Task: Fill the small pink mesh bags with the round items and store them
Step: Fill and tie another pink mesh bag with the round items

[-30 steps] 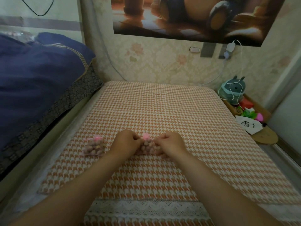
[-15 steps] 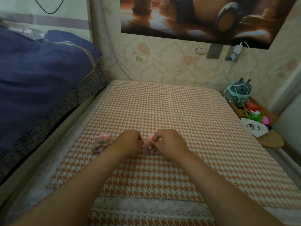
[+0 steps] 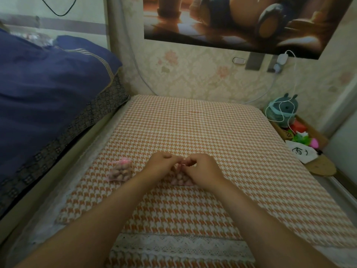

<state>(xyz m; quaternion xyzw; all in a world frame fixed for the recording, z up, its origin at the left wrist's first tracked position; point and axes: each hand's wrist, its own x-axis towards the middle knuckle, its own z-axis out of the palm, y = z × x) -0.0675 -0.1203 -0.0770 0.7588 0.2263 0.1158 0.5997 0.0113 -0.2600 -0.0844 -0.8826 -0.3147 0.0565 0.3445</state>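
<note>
Now both hands meet over a pink mesh bag (image 3: pixel 180 177) of round items lying on the houndstooth cloth (image 3: pixel 212 132) — the left hand (image 3: pixel 158 165) and right hand (image 3: pixel 201 168) each have fingers pinched together at the bag's top, on its pink drawstring as far as can be seen. Just left of the left hand lies a second filled bag (image 3: pixel 120 171), its neck cinched, apart from both hands.

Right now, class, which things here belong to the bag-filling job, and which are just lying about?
Part of the job:
- left hand
- right hand
- bag being tied
- filled bag

Lying about:
- blue pillow
- plush toy
- white cable
- poster
</note>
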